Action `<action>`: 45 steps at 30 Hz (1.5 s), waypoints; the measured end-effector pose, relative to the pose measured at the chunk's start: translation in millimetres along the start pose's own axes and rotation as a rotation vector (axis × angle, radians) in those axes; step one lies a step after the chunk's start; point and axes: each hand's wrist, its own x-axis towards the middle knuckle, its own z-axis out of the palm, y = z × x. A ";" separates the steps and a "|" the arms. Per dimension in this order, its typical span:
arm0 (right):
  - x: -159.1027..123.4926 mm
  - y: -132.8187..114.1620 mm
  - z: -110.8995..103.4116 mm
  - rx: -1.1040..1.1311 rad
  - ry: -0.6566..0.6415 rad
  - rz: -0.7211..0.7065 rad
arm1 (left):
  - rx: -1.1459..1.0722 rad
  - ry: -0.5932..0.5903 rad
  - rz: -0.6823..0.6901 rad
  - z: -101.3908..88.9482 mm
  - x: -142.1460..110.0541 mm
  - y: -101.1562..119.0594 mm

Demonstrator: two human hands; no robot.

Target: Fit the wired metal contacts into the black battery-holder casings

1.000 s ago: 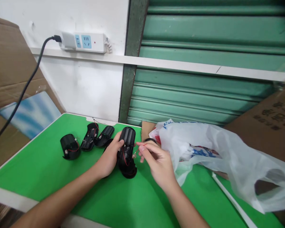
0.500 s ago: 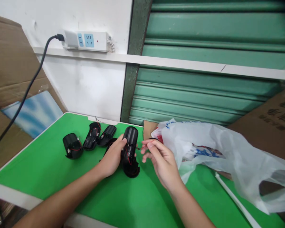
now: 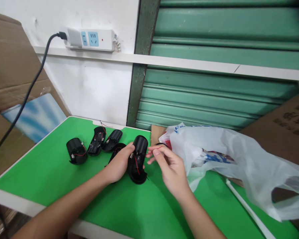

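My left hand (image 3: pixel 118 163) grips a black plastic housing (image 3: pixel 138 160) with a red wire inside, holding it down on the green table (image 3: pixel 52 172). My right hand (image 3: pixel 168 167) is beside the housing's right side, its thumb and forefinger pinched at a thin wire near the housing's opening. Three more black housings lie behind on the table: one at the left (image 3: pixel 76 151), one in the middle (image 3: pixel 96 142) and one to its right (image 3: pixel 112 139), each with red wiring showing.
A white plastic bag (image 3: pixel 229 162) lies on the right of the table, with a white rod (image 3: pixel 249 209) in front of it. Cardboard boxes stand at left (image 3: pixel 7 66) and right (image 3: pixel 286 129). A power strip (image 3: pixel 92 39) with a black cable sits on the wall ledge.
My right hand has moved in closer to the housing and pinched at its wire. The view has shifted slightly; the housing stays in my left hand.
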 end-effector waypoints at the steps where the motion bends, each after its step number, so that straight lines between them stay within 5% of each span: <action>1: 0.0 0.5 0.0 0.004 -0.002 -0.001 | 0.016 -0.004 -0.002 0.2 -0.4 0.9; 17: -0.9 1.4 -2.1 -0.155 0.124 -0.187 | -0.034 0.019 -0.048 1.9 0.3 -1.7; 34: -5.0 -2.6 -0.7 -0.345 0.041 -0.393 | -0.123 0.073 -0.249 9.9 -3.9 11.1; 45: -2.8 -3.3 -0.8 -0.494 0.010 -0.440 | -0.041 -0.017 0.029 -1.7 2.6 -9.0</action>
